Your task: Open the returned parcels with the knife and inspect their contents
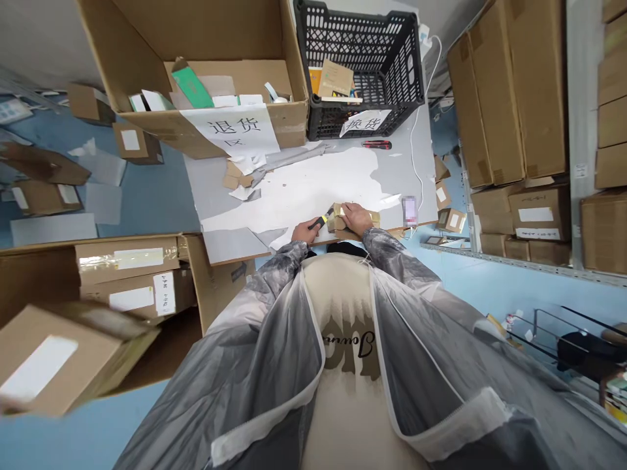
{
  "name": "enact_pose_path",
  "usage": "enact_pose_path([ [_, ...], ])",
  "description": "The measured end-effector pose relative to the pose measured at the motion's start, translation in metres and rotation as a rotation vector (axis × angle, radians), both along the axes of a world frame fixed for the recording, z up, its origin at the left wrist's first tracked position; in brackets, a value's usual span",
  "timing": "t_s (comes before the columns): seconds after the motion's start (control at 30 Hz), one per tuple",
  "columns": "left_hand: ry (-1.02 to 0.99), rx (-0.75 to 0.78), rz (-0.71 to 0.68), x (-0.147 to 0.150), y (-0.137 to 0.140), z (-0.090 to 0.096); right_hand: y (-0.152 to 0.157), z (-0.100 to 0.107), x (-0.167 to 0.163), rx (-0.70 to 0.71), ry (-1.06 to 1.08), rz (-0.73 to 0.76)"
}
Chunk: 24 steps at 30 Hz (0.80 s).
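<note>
Near the front edge of the table, my left hand (305, 232) is closed around a yellow and black box cutter (319, 222). Its tip end points right, at the left end of a small taped cardboard box (337, 224). Whether the blade touches the cardboard I cannot tell. My right hand (357, 218) grips that box from above, fingers over its top, and hides part of it. A phone (409, 211) on a white cable lies to the right of this hand.
At the back of the table (318, 176) stand a large open carton (196, 124) and a black plastic crate (365, 108), both with paper signs. A red and black tool (377, 144) lies before the crate. Cardboard scraps (236, 176) lie left. Boxes (541, 212) stack right; another open carton (200, 281) stands left.
</note>
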<state>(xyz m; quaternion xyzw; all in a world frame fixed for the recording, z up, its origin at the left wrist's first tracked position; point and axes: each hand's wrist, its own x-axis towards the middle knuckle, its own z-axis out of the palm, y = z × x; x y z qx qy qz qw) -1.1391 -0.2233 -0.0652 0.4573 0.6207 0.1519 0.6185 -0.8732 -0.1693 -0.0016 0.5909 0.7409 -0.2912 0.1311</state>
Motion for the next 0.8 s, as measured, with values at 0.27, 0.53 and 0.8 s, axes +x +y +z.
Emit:
enact_pose_path([
  [0.27, 0.04, 0.028, -0.041, 0.006, -0.017, 0.0, -0.002, 0.011, 0.017, -0.085, -0.059, 0.163],
  [0.53, -0.24, -0.23, 0.178, 0.016, -0.046, -0.005, 0.007, 0.011, 0.019, -0.113, -0.041, 0.192],
  [0.8, -0.392, -0.46, 0.324, 0.017, -0.038, -0.009, 0.026, 0.004, 0.019, -0.09, -0.031, 0.261],
])
